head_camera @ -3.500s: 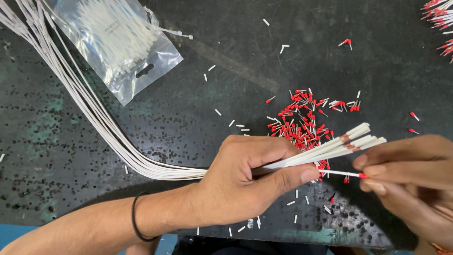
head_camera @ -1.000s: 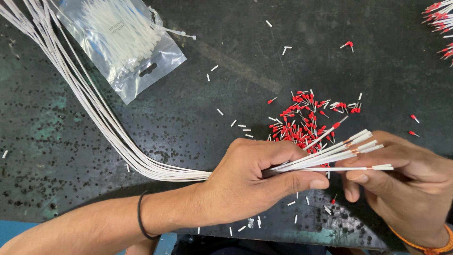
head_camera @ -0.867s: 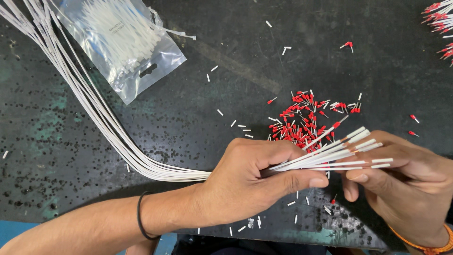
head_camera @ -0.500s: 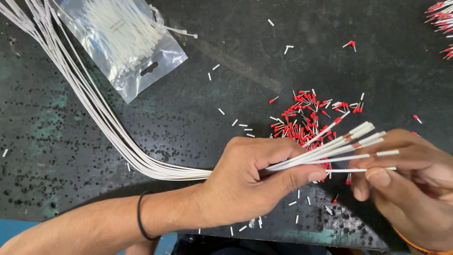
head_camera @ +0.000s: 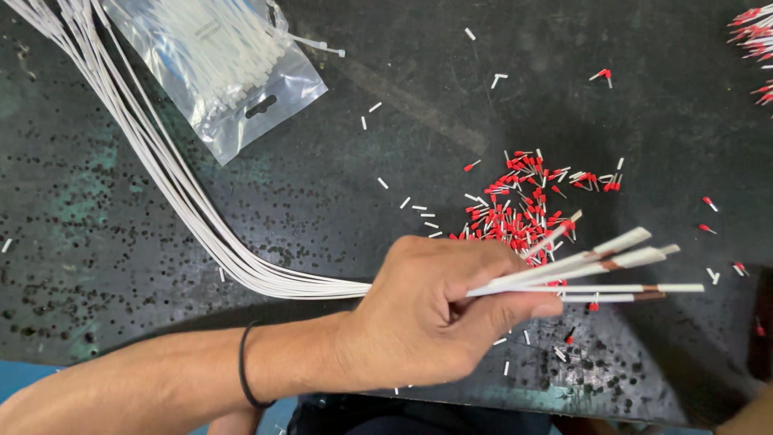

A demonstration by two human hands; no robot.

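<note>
My left hand (head_camera: 427,314) is shut on a bundle of thin white wires (head_camera: 161,169) that curves away to the top left across the dark worktop. The stripped wire ends (head_camera: 612,266) fan out to the right of my fingers, some showing bare copper. Just beyond them lies a loose pile of red ferrules (head_camera: 515,213). One wire end among them carries a red ferrule. My right hand is out of the picture; only a sliver of skin (head_camera: 757,415) shows at the bottom right corner.
A clear plastic bag of white cable ties (head_camera: 217,56) lies at the top left beside the wires. More red-tipped wire ends (head_camera: 753,32) poke in at the top right. Short white insulation offcuts (head_camera: 419,208) are scattered over the pitted dark worktop (head_camera: 121,242).
My right hand, which was pinching the wire ends half a second ago, has pulled away down and to the right out of view. My left hand still grips the bundle.
</note>
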